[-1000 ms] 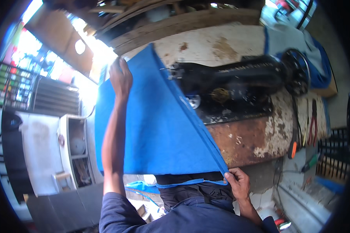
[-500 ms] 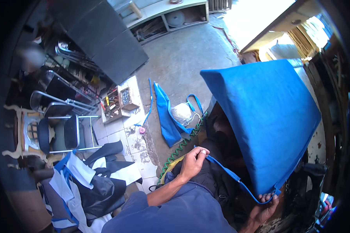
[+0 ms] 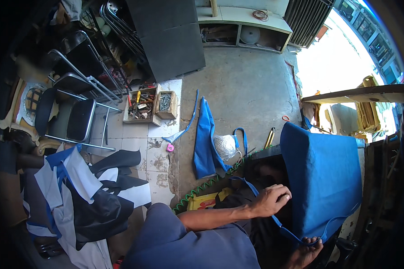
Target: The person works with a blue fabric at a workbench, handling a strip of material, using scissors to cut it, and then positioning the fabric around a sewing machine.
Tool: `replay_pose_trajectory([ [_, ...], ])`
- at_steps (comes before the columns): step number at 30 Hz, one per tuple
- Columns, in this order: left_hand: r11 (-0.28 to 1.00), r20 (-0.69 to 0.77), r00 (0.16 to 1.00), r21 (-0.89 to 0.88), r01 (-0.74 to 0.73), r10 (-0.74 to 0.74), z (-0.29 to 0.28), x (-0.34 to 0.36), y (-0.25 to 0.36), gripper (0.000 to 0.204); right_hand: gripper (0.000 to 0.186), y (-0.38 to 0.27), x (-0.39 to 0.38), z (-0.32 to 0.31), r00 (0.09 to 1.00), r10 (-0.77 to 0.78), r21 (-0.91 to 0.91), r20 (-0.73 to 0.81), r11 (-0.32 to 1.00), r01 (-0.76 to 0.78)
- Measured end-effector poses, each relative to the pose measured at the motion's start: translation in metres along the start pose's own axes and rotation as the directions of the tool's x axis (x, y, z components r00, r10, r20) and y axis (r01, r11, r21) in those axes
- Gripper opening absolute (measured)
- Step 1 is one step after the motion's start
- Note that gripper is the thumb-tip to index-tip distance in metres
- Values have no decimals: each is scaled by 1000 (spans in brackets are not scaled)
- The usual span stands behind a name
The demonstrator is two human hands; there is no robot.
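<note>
My left hand (image 3: 269, 201) is closed in front of the large blue fabric panel (image 3: 321, 170), near its left edge; what is in the fingers is hidden. A blue strap (image 3: 278, 222) passes by that hand and loops down to the lower right, where my right hand (image 3: 307, 251) grips it at the bottom of the panel. The panel hangs draped over a dark edge at my right, with shadow beneath it.
Blue fabric pieces (image 3: 204, 139), white string (image 3: 224, 145), a green coiled hose (image 3: 206, 188) and toolboxes (image 3: 139, 107) lie on the floor ahead. Folding chairs (image 3: 78, 116) and fabric scraps (image 3: 101, 215) are at left, a low cabinet (image 3: 242, 15) beyond, a wooden board (image 3: 350, 94) at right.
My view has swung from the sewing-machine table leftward and up across the floor. My left hand left the panel's far part, came to the strap, then moved right toward the panel's edge.
</note>
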State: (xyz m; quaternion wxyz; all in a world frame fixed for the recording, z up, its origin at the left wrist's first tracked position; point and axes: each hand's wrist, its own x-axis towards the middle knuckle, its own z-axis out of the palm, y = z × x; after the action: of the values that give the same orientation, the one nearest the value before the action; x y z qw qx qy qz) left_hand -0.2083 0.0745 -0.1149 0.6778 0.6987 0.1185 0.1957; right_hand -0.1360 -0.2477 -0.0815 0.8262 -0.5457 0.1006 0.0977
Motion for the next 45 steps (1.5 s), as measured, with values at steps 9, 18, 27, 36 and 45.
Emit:
replay_pose_trajectory([
  [9, 957, 449, 894, -257, 137, -8, 108, -31, 58, 35, 31, 23, -38, 42, 966, 124, 215, 226, 961, -173],
  [18, 993, 458, 887, -66, 93, -52, 137, -54, 51, 25, 3, 36, -73, 29, 979, -158, 172, -129, 969, 179],
  [27, 958, 528, 805, 64, 281, -271, 159, -39, 36, 10, 27, 32, -139, -16, 848, -393, -547, -356, 823, 152],
  [36, 991, 566, 815, 108, 74, -122, 164, -27, 39, 17, 18, 26, -187, -89, 667, -516, -588, -537, 796, 143],
  [45, 973, 567, 799, 212, 92, -200, 159, -45, 41, 18, 40, -117, -194, -239, 112, -958, -940, -265, 231, -253],
])
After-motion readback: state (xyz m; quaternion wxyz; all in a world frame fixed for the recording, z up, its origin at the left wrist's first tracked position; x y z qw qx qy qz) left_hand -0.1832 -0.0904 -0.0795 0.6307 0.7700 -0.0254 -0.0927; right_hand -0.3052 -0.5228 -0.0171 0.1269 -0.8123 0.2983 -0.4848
